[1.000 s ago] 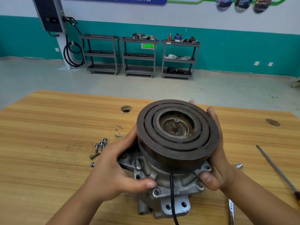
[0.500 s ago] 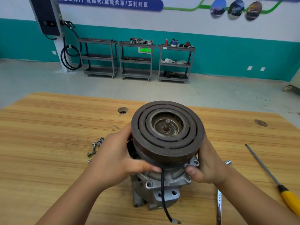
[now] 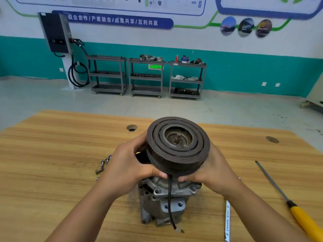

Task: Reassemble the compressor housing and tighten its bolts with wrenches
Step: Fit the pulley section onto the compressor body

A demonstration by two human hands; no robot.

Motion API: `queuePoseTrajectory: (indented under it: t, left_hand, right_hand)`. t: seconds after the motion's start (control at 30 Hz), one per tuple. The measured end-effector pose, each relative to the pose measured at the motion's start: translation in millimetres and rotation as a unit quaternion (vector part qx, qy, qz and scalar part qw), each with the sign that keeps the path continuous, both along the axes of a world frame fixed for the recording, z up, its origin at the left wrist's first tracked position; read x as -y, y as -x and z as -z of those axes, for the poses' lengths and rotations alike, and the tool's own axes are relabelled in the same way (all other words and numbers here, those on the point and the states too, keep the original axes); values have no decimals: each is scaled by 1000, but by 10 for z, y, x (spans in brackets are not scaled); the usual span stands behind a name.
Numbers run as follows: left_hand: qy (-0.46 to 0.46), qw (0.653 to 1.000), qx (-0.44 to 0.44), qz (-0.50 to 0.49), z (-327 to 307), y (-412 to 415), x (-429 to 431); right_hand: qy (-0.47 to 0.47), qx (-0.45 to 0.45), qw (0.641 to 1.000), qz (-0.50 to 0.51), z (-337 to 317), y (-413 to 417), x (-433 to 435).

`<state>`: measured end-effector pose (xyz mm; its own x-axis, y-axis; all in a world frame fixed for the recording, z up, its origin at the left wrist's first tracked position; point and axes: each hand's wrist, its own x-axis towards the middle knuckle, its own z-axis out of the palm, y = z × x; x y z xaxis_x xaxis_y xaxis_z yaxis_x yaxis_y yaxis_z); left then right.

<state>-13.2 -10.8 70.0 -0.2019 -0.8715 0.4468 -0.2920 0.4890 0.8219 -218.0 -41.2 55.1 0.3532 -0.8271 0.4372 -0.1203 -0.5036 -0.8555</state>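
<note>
on the table (image 3: pixel 52 154) the compressor (image 3: pixel 178 145) is stood upright, near and central. its top is gripped from both sides, the left hand (image 3: pixel 129 165) and right hand (image 3: pixel 215 172) curled round it. a screwdriver (image 3: pixel 297 212) and wrench (image 3: pixel 227 222) are laid right, bolts (image 3: pixel 103 165) left.

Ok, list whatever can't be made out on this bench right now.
Head view:
- Bolts: count unclear, some hidden behind the left hand.
- Wrench: both ends hidden, by the right forearm and the bottom edge.
- Screwdriver: handle cut off by the frame's corner.
- Compressor rear: hidden by its own pulley.
</note>
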Motion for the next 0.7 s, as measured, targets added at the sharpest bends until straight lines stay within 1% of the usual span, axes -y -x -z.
queuePoseTrajectory:
  t: [0.27, 0.47, 0.63, 0.7]
  left_hand:
    - [-3, 999, -32, -28, -40, -30, -8]
    - [-27, 997, -71, -27, 50, -56, -18]
    - [-30, 998, -50, -28, 44, -28, 48]
    - [-30, 998, -46, -29, 44, -15, 58]
  right_hand:
    - [-28, 13, 999, -14, -75, -80, 34]
    - [-11, -24, 1000, -6, -98, -100, 75]
    - [-20, 0, 1000, -2, -74, -84, 67]
    - [-27, -5, 1000, -3, -82, -84, 78]
